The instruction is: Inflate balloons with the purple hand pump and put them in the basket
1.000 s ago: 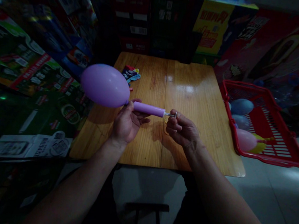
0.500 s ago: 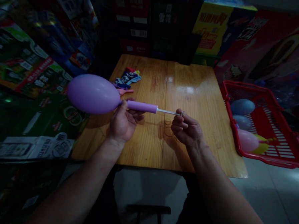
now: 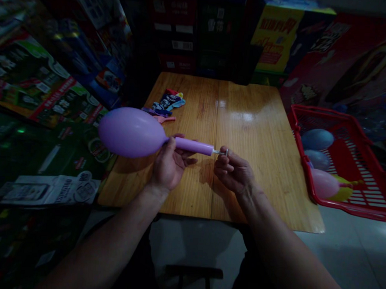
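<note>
A purple balloon (image 3: pixel 131 131), inflated, sits with its neck over the left end of a purple hand balloon pump (image 3: pixel 194 146). My left hand (image 3: pixel 171 165) is closed around the balloon's neck and that end of the pump, thumb on top. My right hand (image 3: pixel 233 169) pinches the pump's white handle. Only a short length of the pale plunger rod shows between handle and barrel. Both hands are above the wooden table (image 3: pixel 245 138). Several uninflated balloons (image 3: pixel 169 101) lie in a pile behind the inflated one, a pink balloon (image 3: pixel 165 119) nearest.
To the right of the table stands a red plastic basket (image 3: pixel 348 203) with several inflated balloons in it, among them a blue balloon (image 3: pixel 317 138) and a pink balloon (image 3: pixel 323 183). Stacked cartons (image 3: pixel 276 36) line the back, and green boxes (image 3: pixel 50 150) crowd the left side.
My right hand has pushed the plunger most of the way into the barrel; the rod showed much longer before. Balloon, pump and left hand appear slightly further right and lower.
</note>
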Demonstrator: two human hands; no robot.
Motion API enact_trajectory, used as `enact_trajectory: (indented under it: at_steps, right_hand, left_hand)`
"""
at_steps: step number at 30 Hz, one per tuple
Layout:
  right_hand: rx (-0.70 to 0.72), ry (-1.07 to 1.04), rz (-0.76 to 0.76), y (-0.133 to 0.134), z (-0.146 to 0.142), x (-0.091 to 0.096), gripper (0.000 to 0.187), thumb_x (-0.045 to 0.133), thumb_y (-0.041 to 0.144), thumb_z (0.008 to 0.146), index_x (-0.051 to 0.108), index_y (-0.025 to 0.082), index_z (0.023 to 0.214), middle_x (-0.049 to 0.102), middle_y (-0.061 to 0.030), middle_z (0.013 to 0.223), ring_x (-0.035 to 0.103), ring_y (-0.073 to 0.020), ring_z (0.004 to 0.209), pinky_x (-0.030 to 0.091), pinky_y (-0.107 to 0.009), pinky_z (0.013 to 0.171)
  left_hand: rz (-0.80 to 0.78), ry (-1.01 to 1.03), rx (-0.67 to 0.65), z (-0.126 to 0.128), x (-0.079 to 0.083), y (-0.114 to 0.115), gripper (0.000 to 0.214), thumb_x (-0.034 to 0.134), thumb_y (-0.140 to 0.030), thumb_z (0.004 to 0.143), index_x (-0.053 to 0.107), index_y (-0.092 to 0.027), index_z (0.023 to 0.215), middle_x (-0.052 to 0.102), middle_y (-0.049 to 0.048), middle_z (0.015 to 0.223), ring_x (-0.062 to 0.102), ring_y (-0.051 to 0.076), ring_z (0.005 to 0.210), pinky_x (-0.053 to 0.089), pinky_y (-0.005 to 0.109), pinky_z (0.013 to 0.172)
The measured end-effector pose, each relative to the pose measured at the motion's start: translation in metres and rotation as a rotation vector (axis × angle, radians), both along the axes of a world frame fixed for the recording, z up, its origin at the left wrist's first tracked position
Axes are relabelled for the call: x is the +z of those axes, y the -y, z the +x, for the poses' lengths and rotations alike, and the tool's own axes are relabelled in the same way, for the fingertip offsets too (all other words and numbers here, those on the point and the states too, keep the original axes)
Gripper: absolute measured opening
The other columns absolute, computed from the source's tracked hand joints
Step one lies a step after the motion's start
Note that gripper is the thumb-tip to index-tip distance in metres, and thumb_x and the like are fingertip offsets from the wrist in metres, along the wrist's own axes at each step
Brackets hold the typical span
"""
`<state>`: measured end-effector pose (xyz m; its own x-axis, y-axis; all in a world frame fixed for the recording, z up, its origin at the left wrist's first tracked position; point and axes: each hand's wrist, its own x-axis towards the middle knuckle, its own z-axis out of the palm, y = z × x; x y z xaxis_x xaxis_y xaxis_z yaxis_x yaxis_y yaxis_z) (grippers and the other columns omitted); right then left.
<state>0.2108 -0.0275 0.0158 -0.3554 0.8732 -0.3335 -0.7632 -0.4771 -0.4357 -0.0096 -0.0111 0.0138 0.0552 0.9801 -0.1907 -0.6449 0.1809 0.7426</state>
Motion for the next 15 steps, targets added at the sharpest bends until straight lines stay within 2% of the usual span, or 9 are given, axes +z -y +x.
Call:
enact_trajectory:
  at_steps: [3, 7, 11, 15]
  right_hand:
    - [0.054, 0.059, 0.020, 0.004, -0.013, -0.006, 0.017, 0.075, 0.021, 0.086, 0.067, 0.018, 0.100, 0.063, 0.0045, 0.068, 0.038, -0.0051, 0.048, 0.039, -0.018, 0.049]
    - [-0.018, 0.225, 0.068, 0.005, -0.016, -0.004, 0.023, 0.077, 0.031, 0.083, 0.068, 0.018, 0.098, 0.065, 0.0019, 0.072, 0.044, -0.0073, 0.051, 0.040, -0.021, 0.051]
    - [-0.073, 0.606, 0.177, 0.006, -0.019, -0.002, 0.035, 0.082, 0.047, 0.082, 0.070, 0.019, 0.100, 0.062, 0.0013, 0.070, 0.050, -0.0107, 0.056, 0.037, -0.023, 0.050]
    - [0.057, 0.975, 0.358, 0.007, -0.019, -0.003, 0.039, 0.077, 0.055, 0.087, 0.076, 0.017, 0.094, 0.062, -0.0014, 0.069, 0.052, -0.0128, 0.059, 0.038, -0.026, 0.052]
  left_hand:
    - [-0.023, 0.023, -0.083, 0.002, -0.004, 0.003, 0.030, 0.057, -0.048, 0.105, 0.062, -0.022, 0.119, 0.080, 0.0134, 0.113, 0.078, 0.025, 0.097, 0.063, 0.034, 0.073]
    - [-0.020, 0.015, -0.099, 0.001, -0.003, 0.002, 0.027, 0.058, -0.045, 0.105, 0.063, -0.023, 0.119, 0.079, 0.0120, 0.112, 0.079, 0.024, 0.093, 0.063, 0.033, 0.072]
    - [-0.018, -0.016, -0.138, 0.007, 0.001, 0.008, 0.031, 0.065, -0.047, 0.100, 0.063, -0.023, 0.118, 0.080, 0.0114, 0.110, 0.079, 0.025, 0.094, 0.062, 0.032, 0.071]
    - [0.006, -0.061, -0.132, 0.006, 0.001, 0.008, 0.031, 0.066, -0.046, 0.100, 0.067, -0.020, 0.117, 0.080, 0.0129, 0.114, 0.078, 0.027, 0.101, 0.063, 0.034, 0.074]
